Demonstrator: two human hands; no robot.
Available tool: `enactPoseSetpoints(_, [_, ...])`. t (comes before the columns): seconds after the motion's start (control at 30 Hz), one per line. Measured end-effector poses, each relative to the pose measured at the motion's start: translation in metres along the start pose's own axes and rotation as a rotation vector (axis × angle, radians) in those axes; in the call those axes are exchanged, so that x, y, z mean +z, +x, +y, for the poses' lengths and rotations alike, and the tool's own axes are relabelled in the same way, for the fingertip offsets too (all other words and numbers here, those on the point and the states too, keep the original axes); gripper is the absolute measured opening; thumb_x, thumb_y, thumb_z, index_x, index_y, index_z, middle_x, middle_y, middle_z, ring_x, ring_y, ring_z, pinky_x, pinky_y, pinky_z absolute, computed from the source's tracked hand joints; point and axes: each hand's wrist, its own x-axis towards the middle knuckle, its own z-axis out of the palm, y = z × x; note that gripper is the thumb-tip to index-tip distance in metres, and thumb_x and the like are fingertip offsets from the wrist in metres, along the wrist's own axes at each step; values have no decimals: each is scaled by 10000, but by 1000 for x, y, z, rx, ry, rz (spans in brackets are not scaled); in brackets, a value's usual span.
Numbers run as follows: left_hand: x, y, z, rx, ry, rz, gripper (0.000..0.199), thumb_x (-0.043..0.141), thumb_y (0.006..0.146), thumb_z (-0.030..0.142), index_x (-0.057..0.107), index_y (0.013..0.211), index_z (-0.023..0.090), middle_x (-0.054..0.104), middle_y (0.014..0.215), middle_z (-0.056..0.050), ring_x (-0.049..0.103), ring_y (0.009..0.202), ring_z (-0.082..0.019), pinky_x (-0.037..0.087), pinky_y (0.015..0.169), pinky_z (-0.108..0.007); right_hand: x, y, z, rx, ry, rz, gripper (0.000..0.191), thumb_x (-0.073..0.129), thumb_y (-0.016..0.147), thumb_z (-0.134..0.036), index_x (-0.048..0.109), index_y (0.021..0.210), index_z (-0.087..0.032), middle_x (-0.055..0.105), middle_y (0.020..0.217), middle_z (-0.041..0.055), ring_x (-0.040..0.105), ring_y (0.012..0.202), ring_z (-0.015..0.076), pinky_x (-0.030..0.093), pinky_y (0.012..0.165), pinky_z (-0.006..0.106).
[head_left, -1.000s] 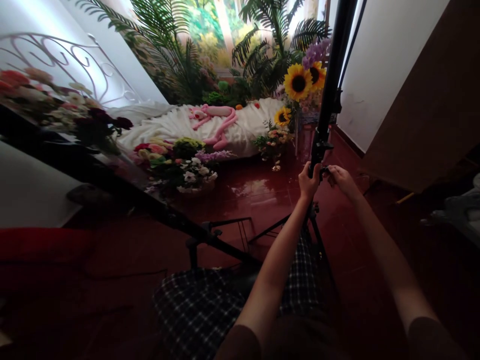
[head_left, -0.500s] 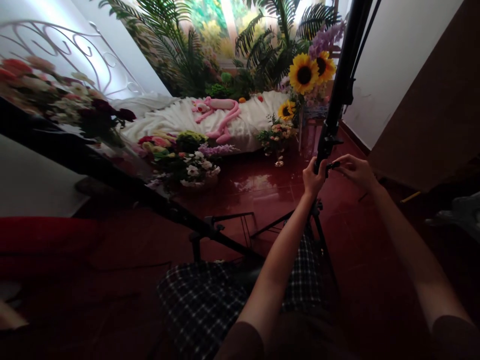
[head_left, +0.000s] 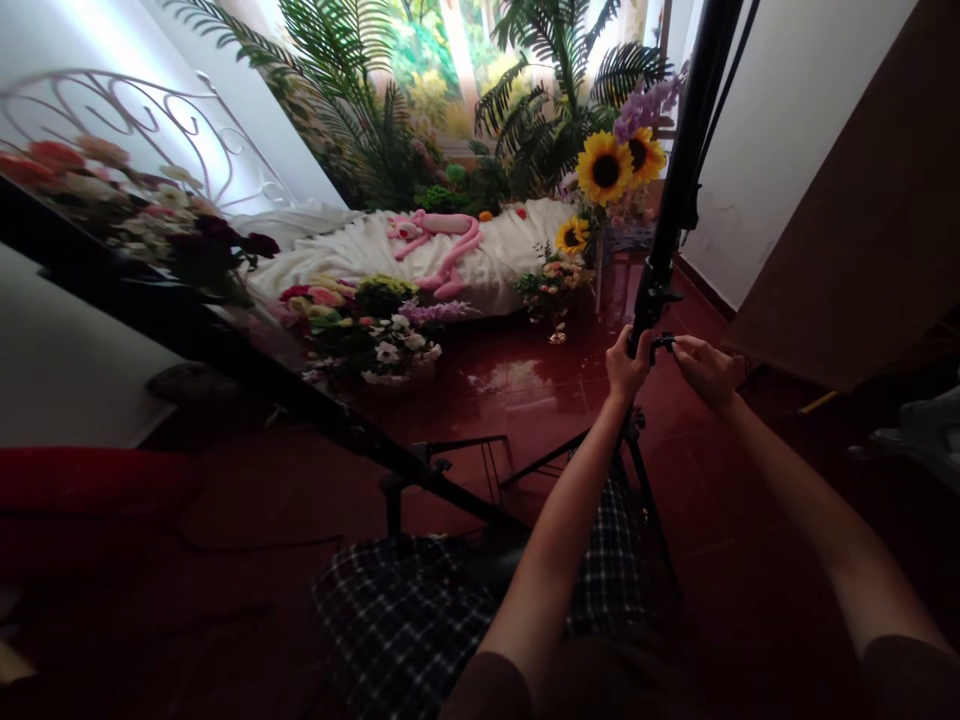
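A black light stand [head_left: 667,220] rises steeply on the right, its legs spread on the floor below. My left hand [head_left: 627,366] is wrapped round its pole, just under a clamp collar. On the right side of the pole, beside that hand, a small black knob [head_left: 663,342] sticks out. My right hand [head_left: 703,370] pinches the knob's outer end between thumb and fingers. A second black pole [head_left: 300,400] slants across the left side, apart from both hands.
A white-draped bed [head_left: 510,240] with a pink plush toy [head_left: 442,225] lies ahead. Flower bunches [head_left: 397,335] stand before it, sunflowers [head_left: 604,168] at its right end. A red object [head_left: 90,490] sits left. A brown panel [head_left: 817,240] leans right, above the red floor [head_left: 510,400].
My right hand has turned at the knob, its wrist lower and its fingers more curled. My left hand keeps its hold on the pole. The whole view has shifted slightly.
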Motion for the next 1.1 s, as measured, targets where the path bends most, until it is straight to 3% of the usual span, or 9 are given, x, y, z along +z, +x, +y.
enactPoseSetpoints(0.2, [0, 0, 0, 7, -7, -1, 553, 457, 854, 741, 567, 778, 205, 566, 624, 12, 541, 598, -118, 370, 608, -230, 8, -8, 8, 47, -50, 29, 282, 474, 1002, -280, 755, 1002, -263, 742, 1146, 92, 691, 875, 186, 522, 750, 297])
enactPoseSetpoints(0.4, [1, 1, -1, 7, -10, 16, 562, 463, 842, 753, 575, 780, 206, 580, 631, 9, 543, 591, -120, 372, 607, -234, 20, -40, 19, -188, -71, -183, 248, 517, 953, -209, 754, 956, -284, 712, 1222, 59, 661, 927, 184, 512, 729, 289])
enactPoseSetpoints(0.47, [1, 1, -1, 2, -5, 8, 553, 467, 848, 742, 579, 782, 204, 578, 625, 13, 542, 587, -118, 369, 603, -232, 21, -41, 14, -73, -55, -49, 203, 537, 936, -236, 737, 959, -266, 694, 1195, 85, 648, 927, 192, 512, 729, 297])
enactPoseSetpoints(0.57, [1, 0, -1, 0, 6, 6, 531, 483, 859, 714, 590, 777, 200, 569, 616, 17, 540, 592, -114, 372, 606, -226, 8, -20, -7, 180, 79, 274, 205, 519, 927, -308, 674, 1020, -211, 645, 1120, 127, 624, 896, 207, 525, 739, 336])
enactPoseSetpoints(0.63, [1, 0, -2, -2, 3, 18, 514, 492, 866, 692, 602, 783, 197, 574, 621, 15, 546, 605, -115, 382, 617, -223, -5, 6, -27, 222, 218, 344, 283, 497, 929, -362, 619, 1124, -197, 627, 1122, 132, 616, 901, 220, 535, 775, 378])
enactPoseSetpoints(0.77, [3, 2, -9, -5, -33, 22, 440, 532, 879, 605, 659, 853, 185, 644, 715, -20, 596, 676, -134, 428, 665, -230, -18, 57, -67, 214, 328, 147, 384, 605, 856, -490, 626, 1102, -196, 688, 997, 118, 655, 949, 275, 519, 887, 446])
enactPoseSetpoints(0.9, [6, 3, -17, -54, -55, 21, 373, 566, 886, 484, 706, 1031, 171, 715, 830, -64, 650, 757, -170, 470, 698, -249, -7, 85, -81, 443, 371, -87, 294, 705, 760, -518, 682, 788, -226, 703, 738, 69, 708, 784, 281, 538, 709, 376])
enactPoseSetpoints(1.0, [7, 4, -19, -82, -35, 14, 370, 556, 897, 435, 697, 1106, 164, 709, 782, -55, 640, 706, -167, 472, 687, -259, -2, 93, -79, 578, 441, -127, 338, 740, 718, -540, 672, 630, -221, 703, 662, 62, 726, 767, 289, 530, 636, 343])
enactPoseSetpoints(1.1, [6, 4, -18, -87, -26, 24, 357, 570, 897, 437, 691, 1086, 159, 716, 831, -67, 652, 737, -174, 472, 702, -271, -2, 97, -79, 579, 637, -134, 384, 728, 738, -561, 693, 615, -200, 730, 681, 67, 737, 757, 257, 547, 652, 317])
